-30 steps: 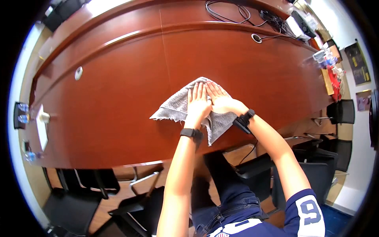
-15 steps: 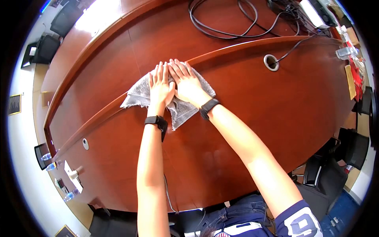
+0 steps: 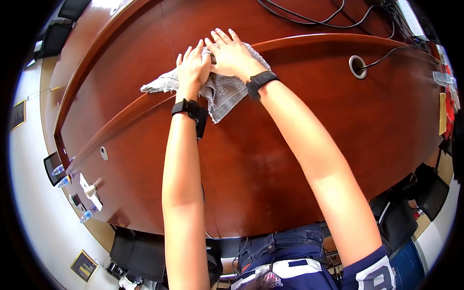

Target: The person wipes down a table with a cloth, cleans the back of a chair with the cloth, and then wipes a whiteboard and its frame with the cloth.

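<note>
A grey towel (image 3: 226, 94) lies bunched over the raised ledge of the reddish-brown table (image 3: 270, 183). On its left part rests my left hand (image 3: 193, 70), palm down, fingers pointing up and away. My right hand (image 3: 232, 55) presses on the towel just to the right, fingers spread and reaching past its far edge. The two hands are side by side, thumbs close together. Each wrist wears a black band. Part of the towel is hidden under the hands, and one corner hangs toward me.
Black cables (image 3: 328, 21) lie at the upper right, one entering a round cable hole (image 3: 357, 67). A second hole cover (image 3: 104, 153) is at the left. Bottles (image 3: 88, 214) and a white object (image 3: 90, 191) stand at the left end. Black chairs (image 3: 432, 191) surround the table.
Both hands and the towel have moved away from me, from the near tabletop onto the raised ledge. The towel has become more bunched, and the camera view has shifted.
</note>
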The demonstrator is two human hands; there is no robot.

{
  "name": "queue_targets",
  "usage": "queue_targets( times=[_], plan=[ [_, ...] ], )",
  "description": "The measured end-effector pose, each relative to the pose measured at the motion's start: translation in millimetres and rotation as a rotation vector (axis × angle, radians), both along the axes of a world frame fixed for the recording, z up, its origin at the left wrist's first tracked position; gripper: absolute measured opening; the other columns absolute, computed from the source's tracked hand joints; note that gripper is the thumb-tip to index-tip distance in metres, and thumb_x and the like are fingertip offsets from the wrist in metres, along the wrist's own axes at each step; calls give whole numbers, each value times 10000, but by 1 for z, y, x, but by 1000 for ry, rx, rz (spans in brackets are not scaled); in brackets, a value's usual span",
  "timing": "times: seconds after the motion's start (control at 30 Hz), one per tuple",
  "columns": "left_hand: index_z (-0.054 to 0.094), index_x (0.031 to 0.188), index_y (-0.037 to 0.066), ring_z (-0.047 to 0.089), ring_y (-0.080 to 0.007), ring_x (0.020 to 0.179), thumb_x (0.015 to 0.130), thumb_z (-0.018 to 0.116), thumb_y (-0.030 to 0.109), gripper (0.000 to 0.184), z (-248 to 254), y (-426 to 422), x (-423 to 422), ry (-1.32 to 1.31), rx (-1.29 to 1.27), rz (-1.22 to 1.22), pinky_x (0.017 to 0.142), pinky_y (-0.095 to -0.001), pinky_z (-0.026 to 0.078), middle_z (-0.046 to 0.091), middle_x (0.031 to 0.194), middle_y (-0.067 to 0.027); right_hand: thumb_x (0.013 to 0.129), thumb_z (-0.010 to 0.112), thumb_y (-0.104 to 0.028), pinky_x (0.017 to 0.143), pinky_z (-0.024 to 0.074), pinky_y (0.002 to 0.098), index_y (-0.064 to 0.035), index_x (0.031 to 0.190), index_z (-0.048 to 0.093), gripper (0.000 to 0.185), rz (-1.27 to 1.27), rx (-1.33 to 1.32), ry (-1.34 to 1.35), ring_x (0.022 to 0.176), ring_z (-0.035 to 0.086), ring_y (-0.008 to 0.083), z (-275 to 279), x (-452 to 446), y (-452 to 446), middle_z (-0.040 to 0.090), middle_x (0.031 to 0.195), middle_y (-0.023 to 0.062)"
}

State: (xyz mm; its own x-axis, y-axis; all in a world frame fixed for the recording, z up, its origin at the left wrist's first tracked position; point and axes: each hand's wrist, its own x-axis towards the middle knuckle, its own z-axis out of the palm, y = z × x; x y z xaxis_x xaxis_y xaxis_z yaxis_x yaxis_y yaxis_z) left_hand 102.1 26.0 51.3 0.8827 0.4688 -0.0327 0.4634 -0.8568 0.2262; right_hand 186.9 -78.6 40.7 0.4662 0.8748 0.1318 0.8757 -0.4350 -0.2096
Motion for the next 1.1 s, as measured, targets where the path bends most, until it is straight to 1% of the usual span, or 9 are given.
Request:
queue_targets(
  times=[0.07,0.13,0.33,0.53,0.7,0.73,0.93,1.07,1.1],
  plan=[
    [321,1381,123,247,-240,1340,879,331,303,533,5,-7,-4,46,77,-24,1086,-466,137,361,1408,-79,790,524,-438,1109,90,448,-59,1348,361,693,-9,93,-28,1349,219,253,0,-8,-8,322,1415,136],
    [306,1379,83,133,-279,1373,852,365,287,568,2,-27,-18,-130,122,-51,1097,-479,94,190,1478,-121,790,526,-348,1106,91,451,-51,1352,341,662,5,211,-39,1350,207,258,4,-23,-29,292,1434,117],
    [320,1373,55,127,-294,1375,781,433,260,636,-13,-131,-122,-146,48,-72,1097,-495,77,211,1469,-139,802,501,-268,1103,81,477,-27,1376,284,660,31,166,112,1364,167,277,-12,-125,-132,240,1454,147],
    [302,1383,53,88,-277,1384,799,435,254,632,-23,-234,-229,-142,-18,-58,1099,-484,43,179,1480,-136,861,399,-307,1111,-13,459,-80,1427,171,651,-35,-66,165,1391,63,223,-24,-236,-232,123,1500,86],
    [314,1376,51,96,-299,1380,795,446,261,631,-27,-325,-342,-162,-39,-86,1096,-494,54,182,1475,-153,867,391,-337,1109,-24,463,-87,1435,130,673,-53,-170,196,1394,26,223,-14,-349,-324,71,1508,83],
    [316,1374,50,98,-301,1379,793,448,263,632,-41,-318,-319,-170,-29,-89,1096,-495,55,182,1474,-154,869,387,-343,1110,-25,460,-88,1436,121,676,-52,-185,205,1394,19,223,-29,-325,-318,59,1510,83],
    [313,1381,72,103,-279,1382,782,449,218,632,-41,-343,-378,-133,-61,-92,1098,-488,69,187,1479,-123,867,400,-357,1114,-19,445,-99,1439,114,690,-58,-274,157,1394,11,231,-29,-380,-342,58,1511,75],
    [322,1384,99,123,-252,1381,759,475,248,660,-47,-339,-387,-154,-94,-86,1100,-485,89,192,1485,-84,852,420,-395,1111,-13,461,-76,1432,144,717,-57,-186,187,1393,21,244,-33,-390,-339,69,1508,89],
    [299,1396,106,82,-244,1389,777,442,249,651,-43,-337,-383,-74,-134,-70,1106,-468,46,162,1491,-99,857,411,-388,1108,-24,463,-85,1436,136,709,-52,-203,142,1394,14,242,-33,-388,-338,63,1509,85]
  ],
)
